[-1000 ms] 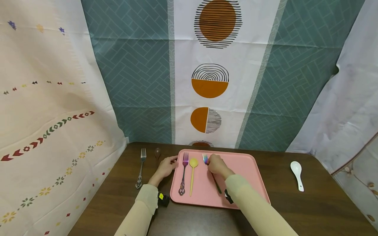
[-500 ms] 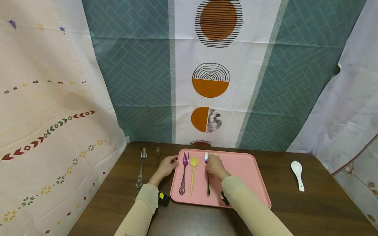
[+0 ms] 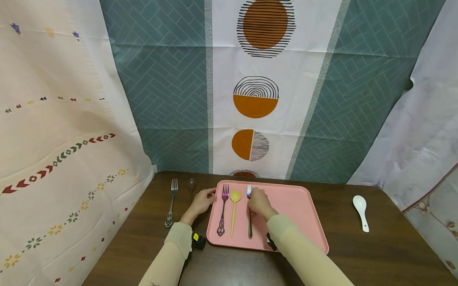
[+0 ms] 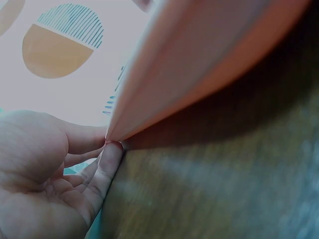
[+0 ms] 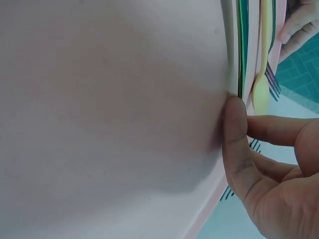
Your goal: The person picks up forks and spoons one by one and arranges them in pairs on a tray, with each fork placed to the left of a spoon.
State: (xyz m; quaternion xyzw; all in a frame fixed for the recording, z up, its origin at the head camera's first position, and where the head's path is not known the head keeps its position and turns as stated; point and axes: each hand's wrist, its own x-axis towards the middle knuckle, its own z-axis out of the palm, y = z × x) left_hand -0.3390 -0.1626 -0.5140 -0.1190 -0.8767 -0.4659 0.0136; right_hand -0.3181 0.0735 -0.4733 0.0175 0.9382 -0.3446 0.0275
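Observation:
A pink tray bears a purple fork, a yellow spoon and a rainbow-sheened fork, side by side with their heads toward the back. My right hand pinches that rainbow-sheened fork near its neck; the tines show beyond my fingers. In the right wrist view, thumb and index finger meet at its thin handle, low over the tray. At the tray's left edge, my left hand pinches the rim between thumb and fingers.
Left of the tray, a silver fork and a dark brown spoon lie on the brown wooden table. A white spoon lies at far right. Patterned curtains hang behind and at both sides.
My right hand has swung the rainbow-sheened fork from a slant to nearly parallel with the yellow spoon, then shifted it slightly left. The left hand has stayed at the tray's edge.

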